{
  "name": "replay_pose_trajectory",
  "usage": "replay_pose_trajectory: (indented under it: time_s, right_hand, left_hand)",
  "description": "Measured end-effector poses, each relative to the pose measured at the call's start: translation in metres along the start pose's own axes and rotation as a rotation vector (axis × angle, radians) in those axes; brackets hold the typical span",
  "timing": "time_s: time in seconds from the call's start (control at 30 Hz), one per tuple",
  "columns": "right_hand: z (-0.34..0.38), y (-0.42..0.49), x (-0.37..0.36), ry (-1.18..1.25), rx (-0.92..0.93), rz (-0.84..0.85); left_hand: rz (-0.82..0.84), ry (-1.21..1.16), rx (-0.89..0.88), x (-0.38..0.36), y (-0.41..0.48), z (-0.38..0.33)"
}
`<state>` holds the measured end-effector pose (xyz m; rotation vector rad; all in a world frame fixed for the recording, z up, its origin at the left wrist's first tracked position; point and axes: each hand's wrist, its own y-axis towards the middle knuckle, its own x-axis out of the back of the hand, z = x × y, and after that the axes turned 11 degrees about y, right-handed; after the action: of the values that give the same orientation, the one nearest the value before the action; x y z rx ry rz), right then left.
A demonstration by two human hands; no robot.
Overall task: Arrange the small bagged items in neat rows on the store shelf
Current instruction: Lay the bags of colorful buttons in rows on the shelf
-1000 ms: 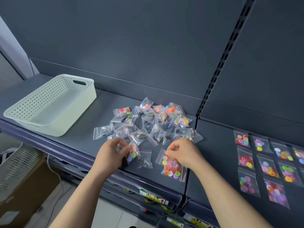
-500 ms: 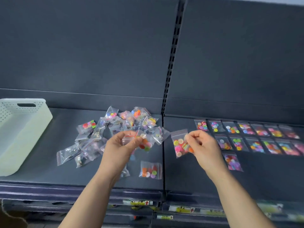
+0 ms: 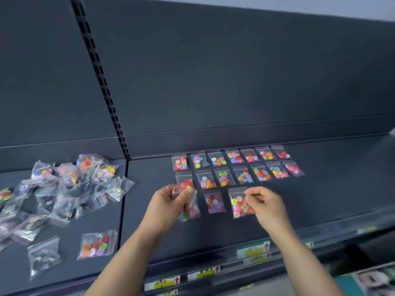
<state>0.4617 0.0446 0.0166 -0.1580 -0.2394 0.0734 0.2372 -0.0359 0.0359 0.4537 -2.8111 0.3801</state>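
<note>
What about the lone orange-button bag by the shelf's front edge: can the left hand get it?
Probably not yet: the left hand is holding a bag. Nothing covers the orange-button bag or lies between, so once freed, the way looks open.

I am in a shop: before me runs a dark grey metal store shelf (image 3: 331, 199) with a flat dark grey back panel (image 3: 235, 71) and a black slotted upright strip (image 3: 100, 77) between its bays. Yellow-green and white paper price labels (image 3: 253, 251) line its front edge, and small clear plastic bags of coloured buttons (image 3: 218, 160) lie on it in rows.
</note>
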Motion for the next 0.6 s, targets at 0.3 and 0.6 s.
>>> replay_pose_trajectory:
  time_s: [0.3,0.6]
  right_hand:
    - [-0.026,0.055,0.010,-0.345,0.214,0.235]
    - [-0.031,0.066,0.026,-0.594,0.364,0.482]
  left_hand:
    - [-0.144,0.594,0.010,-0.066,0.018,0.003]
    - [-0.150,0.899,-0.081,-0.092,0.018,0.006]
